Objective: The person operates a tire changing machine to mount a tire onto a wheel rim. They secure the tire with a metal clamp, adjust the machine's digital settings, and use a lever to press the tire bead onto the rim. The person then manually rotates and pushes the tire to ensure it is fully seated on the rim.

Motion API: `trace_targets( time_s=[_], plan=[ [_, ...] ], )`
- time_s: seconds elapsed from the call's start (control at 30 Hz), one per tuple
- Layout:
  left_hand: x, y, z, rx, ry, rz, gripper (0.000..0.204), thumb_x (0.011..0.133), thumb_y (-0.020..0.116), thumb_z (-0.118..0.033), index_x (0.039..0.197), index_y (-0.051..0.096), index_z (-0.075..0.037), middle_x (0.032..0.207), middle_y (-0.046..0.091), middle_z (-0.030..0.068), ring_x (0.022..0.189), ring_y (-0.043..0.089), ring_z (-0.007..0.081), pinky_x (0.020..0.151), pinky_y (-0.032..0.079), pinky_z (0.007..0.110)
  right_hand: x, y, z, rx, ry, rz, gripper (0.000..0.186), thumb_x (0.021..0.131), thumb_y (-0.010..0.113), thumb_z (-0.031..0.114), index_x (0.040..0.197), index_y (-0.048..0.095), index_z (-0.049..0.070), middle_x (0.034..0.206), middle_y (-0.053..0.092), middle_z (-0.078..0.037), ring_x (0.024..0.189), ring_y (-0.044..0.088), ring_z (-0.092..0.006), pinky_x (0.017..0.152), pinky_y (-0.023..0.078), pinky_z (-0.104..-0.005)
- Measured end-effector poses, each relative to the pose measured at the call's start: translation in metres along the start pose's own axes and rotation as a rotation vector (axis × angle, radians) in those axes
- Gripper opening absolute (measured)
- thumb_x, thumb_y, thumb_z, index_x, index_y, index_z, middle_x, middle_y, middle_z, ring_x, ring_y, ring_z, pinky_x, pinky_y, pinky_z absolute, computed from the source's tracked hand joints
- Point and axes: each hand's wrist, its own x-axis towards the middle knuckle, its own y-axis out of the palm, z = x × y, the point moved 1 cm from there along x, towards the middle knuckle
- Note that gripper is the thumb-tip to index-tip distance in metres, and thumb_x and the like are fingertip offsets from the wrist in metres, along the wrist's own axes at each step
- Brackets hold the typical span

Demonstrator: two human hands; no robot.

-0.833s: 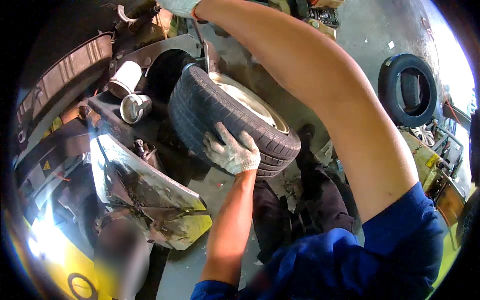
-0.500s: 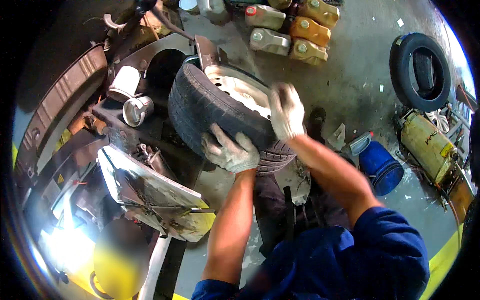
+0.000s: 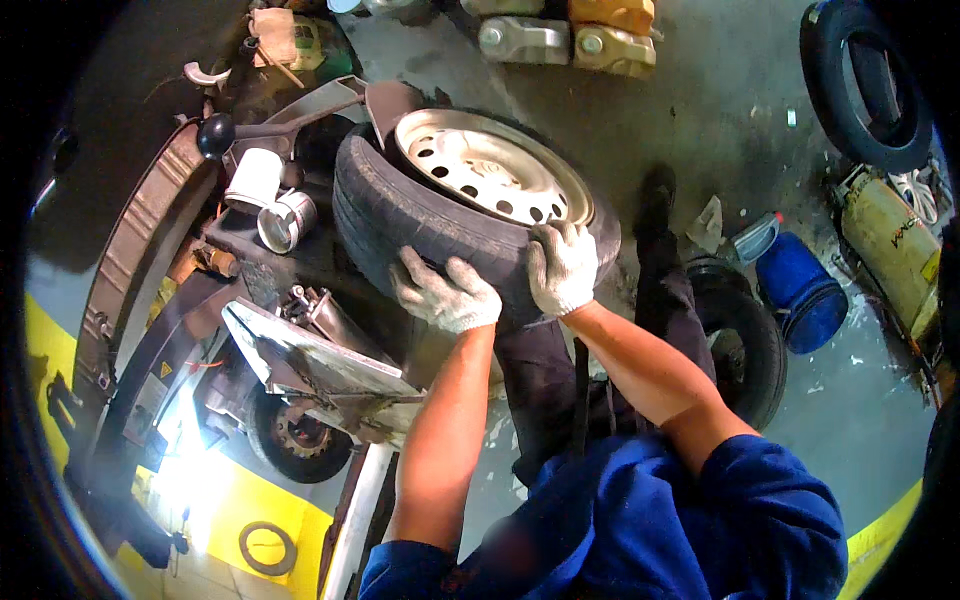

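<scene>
"So where's the tyre [image 3: 400,195]?"
"Tilted beside the machine [image 3: 240,238], pale rim [image 3: 487,165] facing up. A metal plate [image 3: 388,104] meets or nearly meets its far side; hard to tell."

"And the grip?"
"The left hand [image 3: 447,295] lies open against it, fingers spread; the right hand [image 3: 563,268] grips its near edge, probably to steady the weight."

"Around it?"
"White cups [image 3: 256,180] on the machine; cans [image 3: 525,42] and a blue bucket [image 3: 800,290] on scuffed grey floor [image 3: 730,120]."

Tank [image 3: 880,237] lettering [image 3: 907,229], machine [image 3: 188,318] warning triangle [image 3: 165,369] (yellow)
</scene>
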Motion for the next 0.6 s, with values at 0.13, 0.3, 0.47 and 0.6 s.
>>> trace_targets(
  time_s=[0.13,0.3,0.47,0.6],
  plan=[
    [-0.001,0.002,-0.001,0.010,-0.020,0.051,0.074,0.110,0.042,-0.059,0.157,0.050,-0.003,0.147,0.048,0.0354,0.131,0.052,0.0542,0.108,0.043,0.066,0.007,-0.005,-0.001,0.058,0.032,0.016,0.017,0.092,0.072,0.015,0.106,0.071,0.006,0.108,0.068,-0.017,0.097,0.063,-0.0397,0.087,0.049,-0.0495],
    [-0.003,0.000,0.004,0.010,-0.012,0.028,0.074,0.109,0.045,-0.059,0.159,0.048,-0.004,0.146,0.049,0.0363,0.128,0.051,0.0561,0.108,0.041,0.067,0.048,-0.014,-0.044,0.378,0.487,0.051,0.019,0.105,0.066,0.020,0.103,0.068,0.001,0.088,0.069,-0.021,0.082,0.069,-0.0326,0.079,0.055,-0.0421],
    [0.001,-0.002,0.002,-0.001,-0.081,0.106,0.071,0.107,0.048,-0.053,0.160,0.046,-0.006,0.147,0.046,0.0378,0.129,0.047,0.0581,0.110,0.038,0.069,0.208,-0.051,-0.020,0.364,0.250,-0.081,0.034,0.108,0.061,0.031,0.108,0.074,-0.001,0.091,0.074,-0.017,0.081,0.065,-0.0233,0.079,0.054,-0.0386],
    [0.007,-0.001,0.005,-0.022,-0.008,-0.010,0.070,0.107,0.046,-0.055,0.154,0.052,-0.003,0.148,0.049,0.0352,0.131,0.051,0.0558,0.109,0.041,0.069,0.288,-0.029,0.133,0.603,0.040,0.193,0.041,0.103,0.064,0.035,0.125,0.073,0.002,0.106,0.076,-0.026,0.105,0.074,-0.0410,0.091,0.058,-0.0491]
  ],
)
